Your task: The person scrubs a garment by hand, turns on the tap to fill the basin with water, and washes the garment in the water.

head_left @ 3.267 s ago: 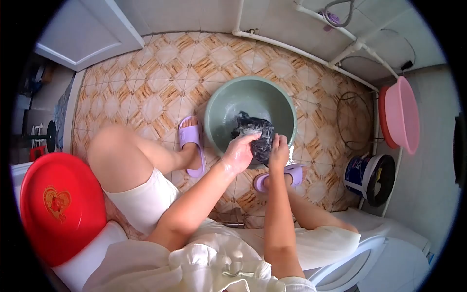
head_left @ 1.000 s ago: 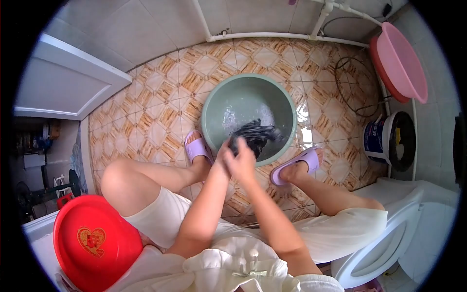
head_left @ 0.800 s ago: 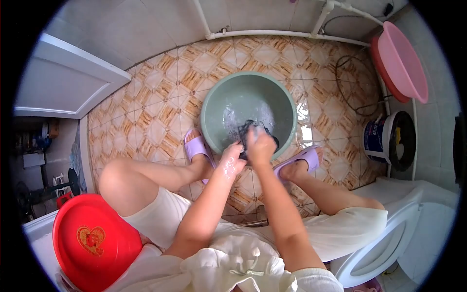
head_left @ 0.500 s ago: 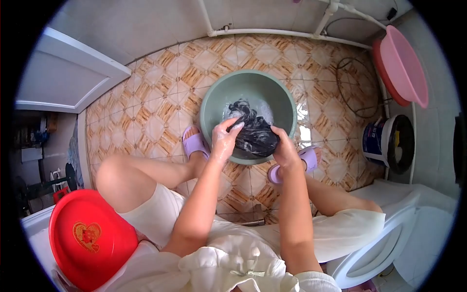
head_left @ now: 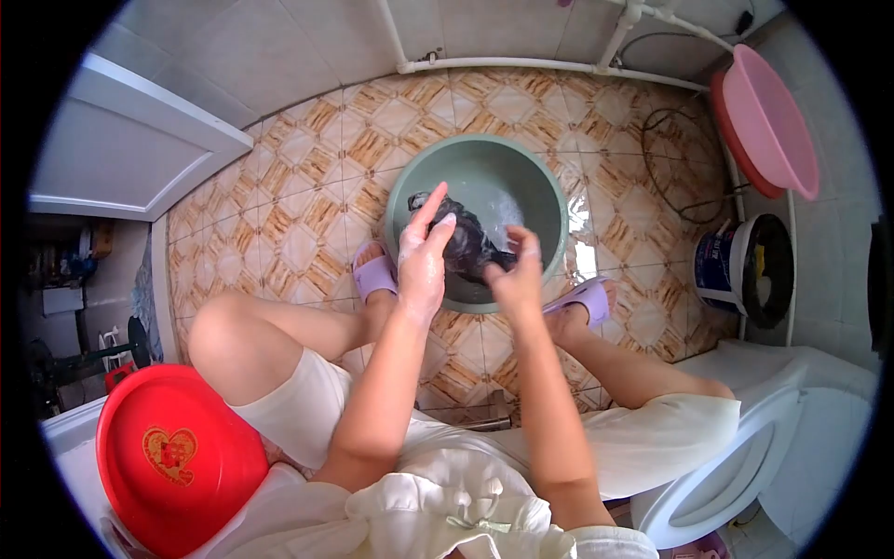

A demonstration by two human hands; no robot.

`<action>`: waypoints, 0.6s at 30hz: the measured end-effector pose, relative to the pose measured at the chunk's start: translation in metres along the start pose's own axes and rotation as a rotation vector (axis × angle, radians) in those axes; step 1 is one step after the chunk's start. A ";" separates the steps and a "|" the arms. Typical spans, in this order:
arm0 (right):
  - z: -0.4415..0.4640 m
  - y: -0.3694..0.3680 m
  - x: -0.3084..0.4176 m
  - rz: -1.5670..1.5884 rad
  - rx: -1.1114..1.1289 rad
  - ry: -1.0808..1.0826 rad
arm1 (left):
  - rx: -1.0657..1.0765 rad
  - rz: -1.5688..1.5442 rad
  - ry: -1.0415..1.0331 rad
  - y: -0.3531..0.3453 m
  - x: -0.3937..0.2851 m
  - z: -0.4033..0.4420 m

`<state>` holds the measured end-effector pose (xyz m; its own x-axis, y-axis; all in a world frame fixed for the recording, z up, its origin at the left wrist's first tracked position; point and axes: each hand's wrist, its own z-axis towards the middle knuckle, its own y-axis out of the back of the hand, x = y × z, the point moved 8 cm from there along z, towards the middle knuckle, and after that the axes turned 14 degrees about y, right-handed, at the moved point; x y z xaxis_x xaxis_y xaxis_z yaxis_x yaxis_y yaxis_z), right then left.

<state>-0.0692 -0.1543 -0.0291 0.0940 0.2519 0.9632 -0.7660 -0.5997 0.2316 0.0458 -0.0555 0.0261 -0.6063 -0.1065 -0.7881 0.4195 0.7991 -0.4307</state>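
From my remote feed: wet black cloth point(head_left: 467, 246) within the rim of the green basin point(head_left: 538, 191), long axis slanting upper left to lower right; left hand point(head_left: 424, 265) lies along its upper end, fingers straight, grip I can't tell; right hand point(head_left: 519, 275), equally near, pinches the lower end.

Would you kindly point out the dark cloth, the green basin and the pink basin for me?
Dark cloth point(head_left: 467, 248): head view, on the middle of its bunched fabric.
Green basin point(head_left: 494, 166): head view, on the bare inner wall at its far side.
Pink basin point(head_left: 769, 121): head view, on its inner face.
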 end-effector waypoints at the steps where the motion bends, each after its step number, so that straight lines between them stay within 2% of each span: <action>1: -0.005 -0.011 0.019 -0.068 0.088 -0.014 | 0.010 -0.016 0.002 -0.003 0.001 -0.002; 4: -0.015 -0.038 0.021 -0.047 0.015 -0.080 | 0.080 -0.092 0.053 -0.018 0.002 -0.009; 6: -0.011 -0.031 0.015 -0.166 -0.190 -0.056 | 0.167 -0.145 0.099 -0.032 -0.002 -0.020; 7: -0.008 -0.027 0.014 -0.166 -0.188 -0.056 | 0.166 -0.146 0.099 -0.032 -0.004 -0.021; 9: -0.004 -0.010 -0.003 -0.138 -0.148 -0.252 | 0.228 -0.199 0.003 -0.035 -0.015 -0.024; 11: 0.010 0.004 -0.008 -0.173 -0.100 -0.103 | 0.229 -0.211 -0.011 -0.026 -0.023 -0.020; 12: 0.017 0.008 -0.017 -0.140 0.002 -0.132 | 0.223 -0.203 -0.048 -0.021 -0.026 -0.016; 13: 0.023 0.011 -0.021 -0.024 0.002 -0.119 | 0.215 -0.196 -0.086 -0.017 -0.027 -0.012; 14: 0.023 0.016 -0.026 0.130 -0.015 -0.147 | 0.114 -0.069 -0.090 -0.009 -0.022 -0.004; 15: 0.027 0.019 -0.016 0.285 -0.031 -0.175 | 0.107 -0.083 -0.095 0.001 -0.007 0.006; 17: 0.031 0.019 -0.013 0.385 -0.006 -0.214 | -0.220 0.303 -0.045 0.034 0.026 0.027; 18: 0.030 0.017 -0.010 0.519 -0.052 -0.269 | -0.226 0.291 -0.050 0.034 0.027 0.023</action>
<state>-0.0644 -0.1898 -0.0310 -0.1490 -0.2710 0.9510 -0.7846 -0.5530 -0.2805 0.0591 -0.0448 -0.0204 -0.4480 0.1199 -0.8860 0.4062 0.9101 -0.0822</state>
